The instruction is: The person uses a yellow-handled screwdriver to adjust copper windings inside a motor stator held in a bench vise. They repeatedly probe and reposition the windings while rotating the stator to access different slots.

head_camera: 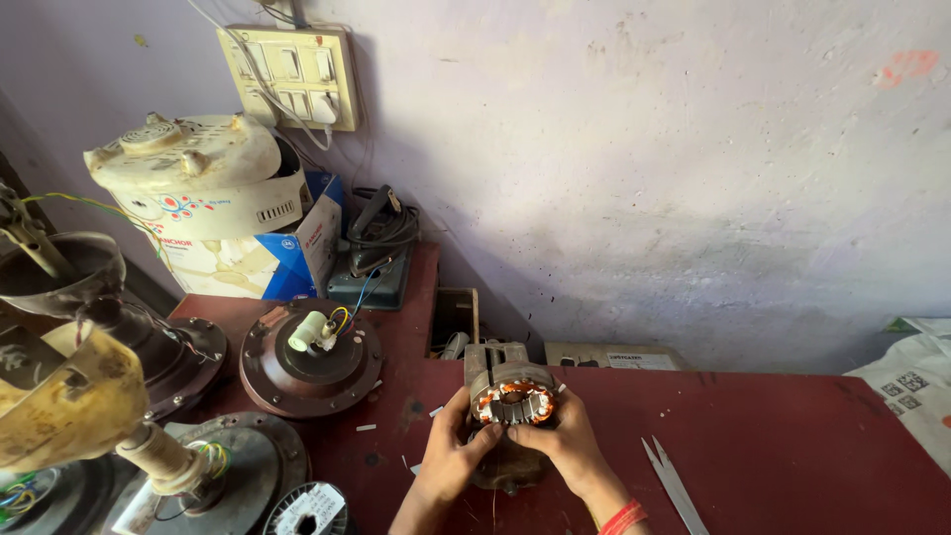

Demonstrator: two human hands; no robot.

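A small motor stator (512,399), a grey metal ring with copper windings and orange insulation inside, stands on the dark red table (773,436). My left hand (451,458) grips its left side and my right hand (567,443) grips its right side. A red thread band circles my right wrist. The lower part of the stator is hidden behind my fingers.
A brown ceiling fan motor (310,357) with a white capacitor lies to the left. More fan motors (213,466) and a wire spool (310,508) crowd the lower left. Metal scissors (672,478) lie at right. A cardboard box (287,248), meter (374,263) and wall switchboard (292,74) stand behind.
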